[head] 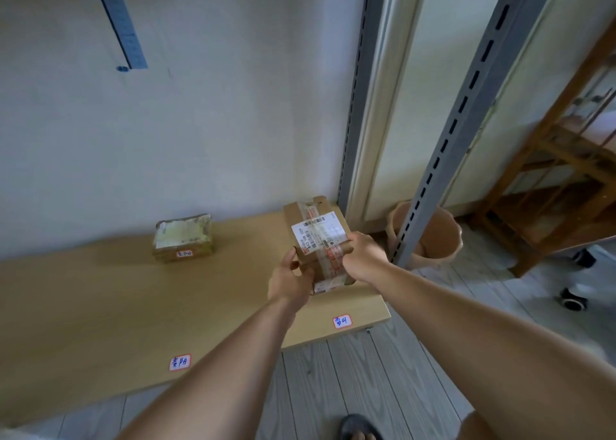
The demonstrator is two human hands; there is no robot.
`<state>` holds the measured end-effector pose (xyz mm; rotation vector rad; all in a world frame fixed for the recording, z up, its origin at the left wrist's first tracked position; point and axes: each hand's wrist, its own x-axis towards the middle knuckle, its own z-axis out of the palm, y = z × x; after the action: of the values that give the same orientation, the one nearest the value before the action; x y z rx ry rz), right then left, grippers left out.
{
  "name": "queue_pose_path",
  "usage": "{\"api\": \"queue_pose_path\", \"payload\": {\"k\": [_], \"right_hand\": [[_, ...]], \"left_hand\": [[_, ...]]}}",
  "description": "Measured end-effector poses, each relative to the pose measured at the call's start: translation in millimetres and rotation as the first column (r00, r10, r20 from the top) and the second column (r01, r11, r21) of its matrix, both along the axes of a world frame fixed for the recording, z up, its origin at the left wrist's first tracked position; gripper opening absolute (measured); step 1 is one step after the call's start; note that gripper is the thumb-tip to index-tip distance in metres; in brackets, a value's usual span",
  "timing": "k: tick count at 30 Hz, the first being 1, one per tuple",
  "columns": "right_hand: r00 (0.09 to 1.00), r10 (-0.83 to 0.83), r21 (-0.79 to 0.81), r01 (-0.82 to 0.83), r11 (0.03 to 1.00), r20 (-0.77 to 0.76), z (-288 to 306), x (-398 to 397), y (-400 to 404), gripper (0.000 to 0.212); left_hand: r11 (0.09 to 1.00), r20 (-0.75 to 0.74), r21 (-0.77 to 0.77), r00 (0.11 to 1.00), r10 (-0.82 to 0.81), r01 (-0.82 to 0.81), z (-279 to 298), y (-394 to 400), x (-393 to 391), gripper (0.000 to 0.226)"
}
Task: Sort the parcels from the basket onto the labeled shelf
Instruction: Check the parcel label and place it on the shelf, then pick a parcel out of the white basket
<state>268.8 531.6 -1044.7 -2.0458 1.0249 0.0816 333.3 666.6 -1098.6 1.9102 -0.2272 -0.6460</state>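
Both hands grip 1 cardboard parcel (316, 239) at its near end — the left hand (289, 284) curled round the near-left corner, fingers wrapped against the side, the right hand (361, 256) closed over the near-right edge with the thumb on top. The parcel sits on the right end of the wooden shelf (100, 306), lengthwise toward the wall, just behind a handwritten shelf label (342, 321). It is brown, bound with clear printed tape and carries a white shipping label with barcodes. A smaller parcel (183, 238) lies well to the left — behind a second shelf label (180, 362).
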Motion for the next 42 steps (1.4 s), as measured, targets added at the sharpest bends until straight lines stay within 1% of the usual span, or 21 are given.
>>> {"api": "queue_pose_path", "payload": {"k": [4,8,13,23,28,30,32,33,35,37,39,42], "right_hand": [[0.998,-0.019,0.006,0.019,1.0,-0.064,-10,-3,-12,0.064],[0.998,-0.004,0.043,0.006,0.999,-0.061,-27,0,-14,0.065],[0.998,0.032,0.042,-0.03,0.999,-0.059,-31,2,-11,0.052],[0.996,0.06,0.013,-0.059,0.998,-0.072,-38,0,-14,0.057],[0.992,0.086,-0.012,-0.087,0.996,-0.09,-35,0,-13,0.053],[0.992,0.086,-0.042,-0.09,0.995,-0.088,-28,0,-9,0.051],[0.991,0.122,-0.124,-0.129,0.984,-0.061,-21,1,-2,0.05],[0.984,0.172,-0.172,-0.178,0.969,-0.049,-16,1,4,0.053],[0.955,0.296,-0.252,-0.286,0.925,0.003,0,2,19,0.07],[0.907,0.402,-0.284,-0.356,0.89,0.124,25,0,39,0.083],[0.838,0.488,-0.321,-0.404,0.856,0.246,52,-7,60,0.089],[0.734,0.546,-0.359,-0.422,0.833,0.405,83,-19,88,0.091]], "left_hand": [[0.997,0.037,0.054,0.997,-0.061,0.059,-12,-13,-1,0.039],[0.992,0.06,0.123,0.997,-0.049,0.041,-22,-16,5,0.039],[0.987,0.063,0.151,0.996,-0.064,0.054,-22,-12,7,0.038],[0.978,0.099,0.199,0.992,-0.084,0.063,-22,-12,7,0.038],[0.975,0.096,0.211,0.991,-0.098,0.076,-22,-14,8,0.036],[0.966,0.115,0.253,0.99,-0.082,0.051,-14,-12,9,0.043],[0.956,0.208,0.293,0.976,-0.058,-0.005,4,-6,11,0.057],[0.96,0.279,0.278,0.958,-0.071,-0.01,18,-1,11,0.058],[0.973,0.427,0.223,0.892,-0.149,0.056,52,12,9,0.053],[0.971,0.541,0.205,0.812,-0.22,0.127,87,30,2,0.054],[0.97,0.611,0.185,0.754,-0.24,0.159,118,53,-8,0.059],[0.96,0.643,0.193,0.713,-0.279,0.202,155,99,-24,0.067]]}}
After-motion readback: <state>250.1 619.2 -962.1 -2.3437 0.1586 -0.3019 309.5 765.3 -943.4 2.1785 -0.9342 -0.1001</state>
